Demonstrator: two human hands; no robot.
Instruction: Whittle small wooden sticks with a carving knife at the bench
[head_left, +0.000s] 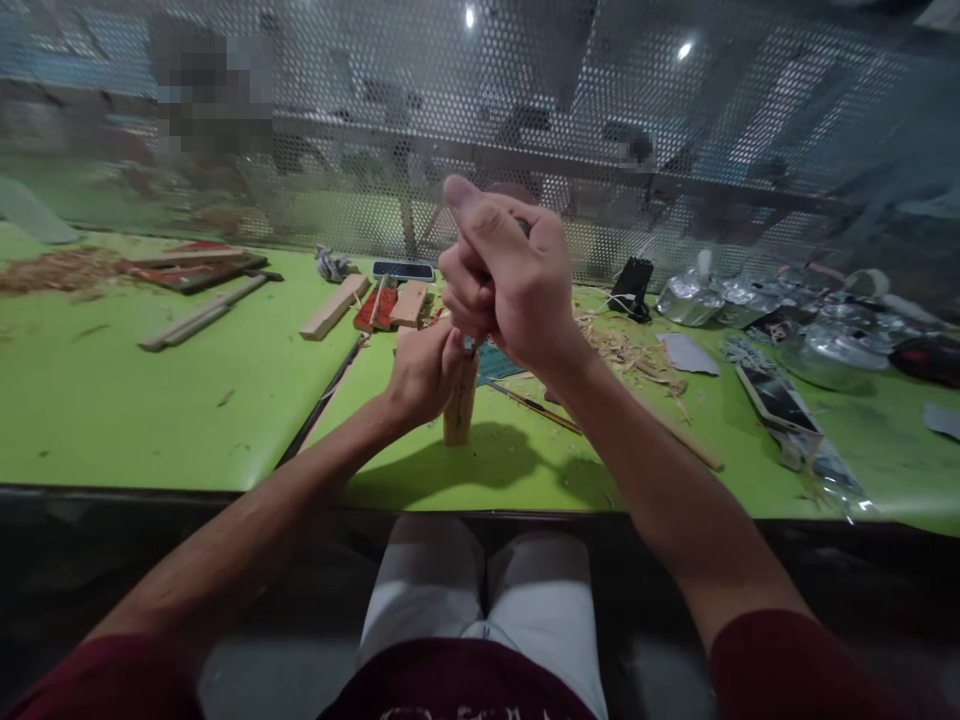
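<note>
My left hand (424,375) is closed round the upper part of a wooden block (459,412), which stands upright on the green tabletop. Just above it, my right hand (514,275) makes a fist round a dark-handled tool (523,227). Only the dark end of the handle shows at the top of the fist. A small bit of metal is visible between the two hands, at the top of the block; the kind of blade or tip is hidden. Behind the block lie a teal sheet (499,362) and a yellow-and-black pencil-like stick (536,408).
Wood pieces (335,307) and a phone (403,271) lie behind my hands. Wood shavings (637,360) are scattered on the right, near another phone (778,400) and clear lamps (690,300). A perforated metal screen (420,110) stands along the back. The table's front edge (525,513) is close.
</note>
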